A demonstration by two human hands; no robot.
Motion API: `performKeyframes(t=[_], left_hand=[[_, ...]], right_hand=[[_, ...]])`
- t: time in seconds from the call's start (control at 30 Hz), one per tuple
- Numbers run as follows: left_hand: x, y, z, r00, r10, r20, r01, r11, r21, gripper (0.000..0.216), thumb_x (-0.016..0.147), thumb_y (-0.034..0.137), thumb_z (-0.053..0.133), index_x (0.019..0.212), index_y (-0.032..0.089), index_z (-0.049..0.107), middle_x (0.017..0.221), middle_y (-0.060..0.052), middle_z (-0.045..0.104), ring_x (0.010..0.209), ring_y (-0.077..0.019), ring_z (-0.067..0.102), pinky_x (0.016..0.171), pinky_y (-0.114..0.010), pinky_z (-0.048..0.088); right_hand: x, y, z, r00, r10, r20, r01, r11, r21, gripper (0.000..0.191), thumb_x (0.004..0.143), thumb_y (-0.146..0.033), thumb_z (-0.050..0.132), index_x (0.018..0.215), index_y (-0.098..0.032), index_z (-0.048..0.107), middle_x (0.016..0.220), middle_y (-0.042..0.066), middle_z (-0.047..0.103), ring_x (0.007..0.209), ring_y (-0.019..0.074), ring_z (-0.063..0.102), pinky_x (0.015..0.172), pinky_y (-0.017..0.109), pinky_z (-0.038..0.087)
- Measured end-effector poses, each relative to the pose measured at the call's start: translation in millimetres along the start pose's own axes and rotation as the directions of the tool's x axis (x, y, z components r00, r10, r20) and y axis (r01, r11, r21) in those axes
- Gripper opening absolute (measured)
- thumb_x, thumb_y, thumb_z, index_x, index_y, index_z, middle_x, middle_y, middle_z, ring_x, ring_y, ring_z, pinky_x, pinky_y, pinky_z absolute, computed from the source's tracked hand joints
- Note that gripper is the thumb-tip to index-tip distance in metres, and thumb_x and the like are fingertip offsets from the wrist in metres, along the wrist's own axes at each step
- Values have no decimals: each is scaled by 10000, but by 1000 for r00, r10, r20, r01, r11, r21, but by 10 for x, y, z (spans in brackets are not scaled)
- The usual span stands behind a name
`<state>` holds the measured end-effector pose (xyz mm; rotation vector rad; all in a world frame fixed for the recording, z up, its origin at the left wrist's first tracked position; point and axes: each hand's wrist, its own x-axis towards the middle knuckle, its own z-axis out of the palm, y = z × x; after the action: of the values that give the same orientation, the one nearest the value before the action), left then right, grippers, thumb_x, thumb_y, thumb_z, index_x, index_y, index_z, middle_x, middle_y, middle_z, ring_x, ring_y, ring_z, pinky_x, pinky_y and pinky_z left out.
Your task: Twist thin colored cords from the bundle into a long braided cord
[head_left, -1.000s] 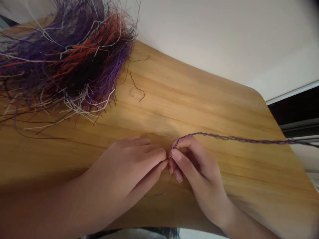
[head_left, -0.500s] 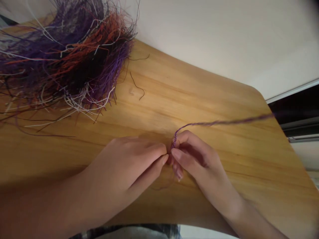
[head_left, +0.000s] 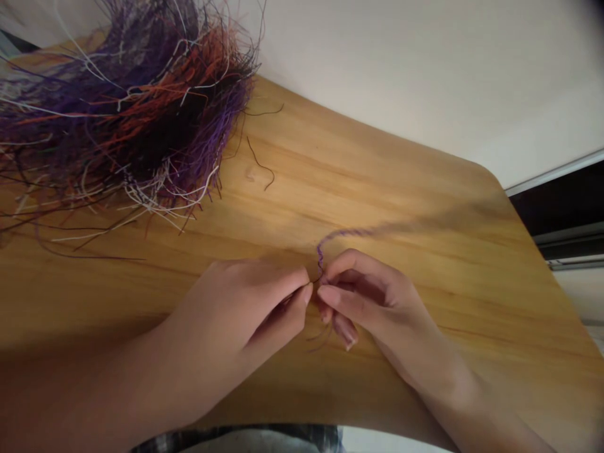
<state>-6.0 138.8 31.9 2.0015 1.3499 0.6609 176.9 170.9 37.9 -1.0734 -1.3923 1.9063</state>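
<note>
My left hand (head_left: 255,308) pinches a thin dark strand between thumb and forefinger. Close beside it, my right hand (head_left: 372,296) has thumb and forefinger closed at the end of a twisted purple cord (head_left: 346,233). The cord rises from my right fingertips, bends, and runs off to the right, where it blurs with motion. A short dark stretch of strand spans the small gap between both sets of fingertips. Thin loose ends (head_left: 318,343) hang below my right fingers. What lies inside each pinch is mostly hidden.
A tangled heap of purple, orange, black and white strands (head_left: 160,119) lies at the upper left of the wooden table (head_left: 377,170). One dark loose strand (head_left: 262,167) lies right of it. A pale wall (head_left: 401,69) stands behind the table.
My fingertips have shifted slightly left, and a bit more strand shows between them. The cord's bend has moved left, and its far length has blurred.
</note>
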Motion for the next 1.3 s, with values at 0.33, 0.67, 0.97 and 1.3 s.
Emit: performKeyframes(t=[0.33,0.67,0.97,1.3], left_hand=[[48,41,-44,995,-84,50,86,995,-44,263,880,236,402,639,199,502,533,51,478,489,-108,440,484,-245,288],[66,13,-66,977,-120,174,170,935,-311,308,933,356,404,690,207,520,607,65,521,569,-91,507,507,-200,351],[70,-14,-43,954,-162,253,257,876,-409,238,879,286,461,674,194,539,572,63,455,516,-80,414,448,-187,284],[79,32,41,951,-269,156,299,656,-693,232,858,272,513,643,200,561,578,58,462,563,-78,446,491,-148,373]], right_hand=[[0,-47,-47,998,30,-64,-31,999,-12,176,806,-288,675,722,-164,582,565,-44,571,445,42,407,403,164,341],[-5,-47,-59,999,44,-28,-48,990,-130,135,813,-287,661,777,-173,599,594,-33,569,500,70,462,432,184,351],[-55,-57,-14,903,-406,-141,215,710,-671,77,829,-223,633,767,-209,589,677,-14,596,602,118,561,531,238,453],[-173,-4,249,574,-749,332,420,-78,-904,317,749,35,628,552,-202,555,470,-34,544,489,112,518,457,269,418]])
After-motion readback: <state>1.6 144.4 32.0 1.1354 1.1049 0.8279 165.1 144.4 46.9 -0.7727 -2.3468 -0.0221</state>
